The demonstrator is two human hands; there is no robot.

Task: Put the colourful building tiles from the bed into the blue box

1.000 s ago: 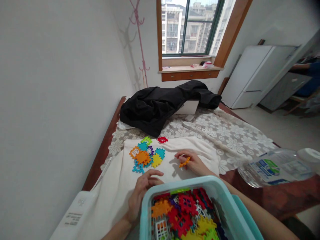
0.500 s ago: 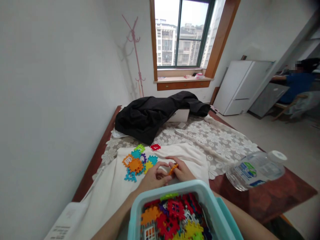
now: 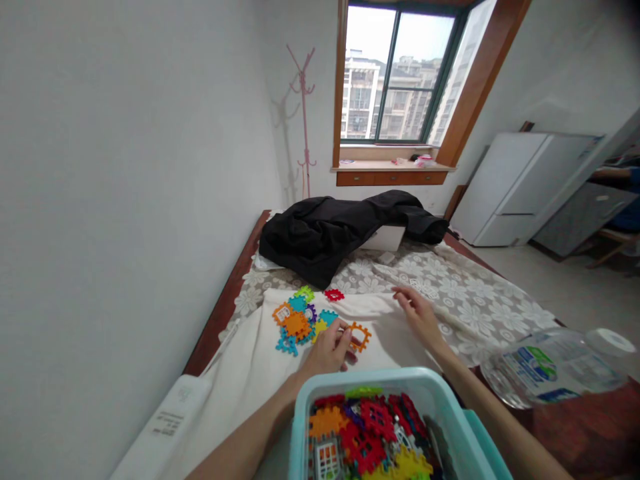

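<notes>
My left hand (image 3: 327,350) pinches an orange toothed plastic tile (image 3: 359,337) and holds it just above the white cloth (image 3: 240,373), right of a cluster of joined tiles (image 3: 300,320) in orange, teal, yellow, purple and green. A single red tile (image 3: 333,295) lies behind the cluster. My right hand (image 3: 419,317) rests open and empty on the cloth's far edge, fingers spread. Close in front of me stands a teal bin (image 3: 350,383) filled with several more coloured tiles.
A black jacket (image 3: 340,230) lies over a white box at the table's far end, on a lace tablecloth (image 3: 465,293). A clear water bottle (image 3: 555,367) lies at the right. A white flat pack (image 3: 160,427) sits at the near left. Another person's arm shows far right.
The orange tile passed from my right hand to my left, which now carries it toward the cluster. My right hand let go and moved away to the right.
</notes>
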